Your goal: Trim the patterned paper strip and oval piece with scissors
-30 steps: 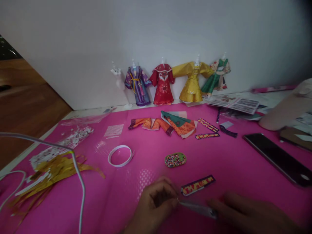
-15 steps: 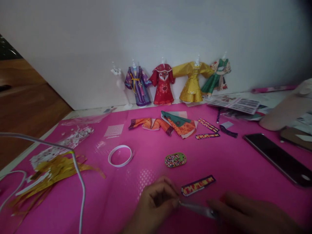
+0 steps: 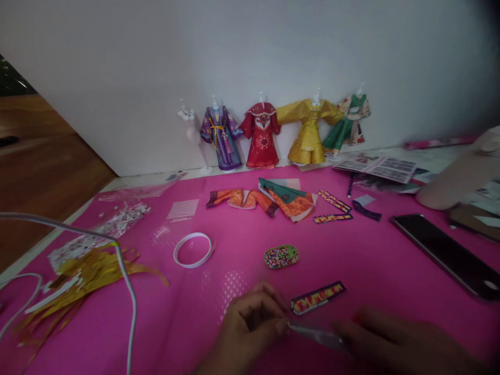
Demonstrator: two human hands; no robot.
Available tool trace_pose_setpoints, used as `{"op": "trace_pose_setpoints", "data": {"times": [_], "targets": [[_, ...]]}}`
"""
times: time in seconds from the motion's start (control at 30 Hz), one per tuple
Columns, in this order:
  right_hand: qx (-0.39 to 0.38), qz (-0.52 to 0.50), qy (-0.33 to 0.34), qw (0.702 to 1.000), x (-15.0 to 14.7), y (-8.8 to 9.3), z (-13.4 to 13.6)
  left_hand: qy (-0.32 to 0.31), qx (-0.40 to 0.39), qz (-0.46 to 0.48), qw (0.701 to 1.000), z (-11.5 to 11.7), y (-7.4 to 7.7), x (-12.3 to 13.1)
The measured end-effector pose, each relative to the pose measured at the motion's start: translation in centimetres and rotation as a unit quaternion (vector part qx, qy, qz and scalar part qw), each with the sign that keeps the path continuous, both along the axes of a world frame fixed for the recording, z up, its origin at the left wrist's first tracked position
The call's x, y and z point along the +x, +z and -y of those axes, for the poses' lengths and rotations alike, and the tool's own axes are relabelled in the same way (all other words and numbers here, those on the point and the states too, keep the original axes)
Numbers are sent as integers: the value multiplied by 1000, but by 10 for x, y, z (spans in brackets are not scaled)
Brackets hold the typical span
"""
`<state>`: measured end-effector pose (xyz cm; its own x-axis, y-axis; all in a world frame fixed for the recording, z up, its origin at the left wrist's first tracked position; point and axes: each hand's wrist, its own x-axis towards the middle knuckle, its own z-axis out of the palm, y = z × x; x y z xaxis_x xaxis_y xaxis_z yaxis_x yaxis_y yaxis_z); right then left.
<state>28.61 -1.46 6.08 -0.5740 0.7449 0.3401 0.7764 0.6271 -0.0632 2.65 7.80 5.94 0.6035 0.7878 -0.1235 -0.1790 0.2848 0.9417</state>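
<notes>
My left hand (image 3: 255, 320) is low in the middle, thumb and forefinger pinched together. Whatever tiny thing they hold is too small and dim to name. The tip of a slim, pointed silver tool (image 3: 316, 334) meets those fingertips. My right hand (image 3: 394, 341), dark and blurred, is closed around the tool's other end; whether it is tweezers or small scissors I cannot tell. Just beyond the fingertips lies a patterned fabric strip (image 3: 318, 298) with a dark border. Farther back is an oval dish (image 3: 282, 256) of many-coloured beads.
Miniature dresses, one red (image 3: 261, 140), stand on small forms along the wall. Orange-and-green cloth pieces (image 3: 287, 198) lie mid-table. A phone (image 3: 445, 255) is at right, a white ring (image 3: 192, 264) and gold scraps (image 3: 89, 273) at left. A white cable (image 3: 127, 291) crosses the left side.
The silver tool has turned slightly in my right hand and its face looks darker. Both hands otherwise stay in place.
</notes>
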Motion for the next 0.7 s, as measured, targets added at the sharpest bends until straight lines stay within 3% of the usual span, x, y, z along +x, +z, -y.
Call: {"op": "trace_pose_setpoints", "data": {"times": [0.37, 0.7], "targets": [[26, -34, -12, 999, -4, 8, -2, 6, 24, -17, 1000, -1, 1, 1], [-13, -36, -13, 999, 0, 0, 1, 11, 15, 5, 1000, 1, 0, 3]]}}
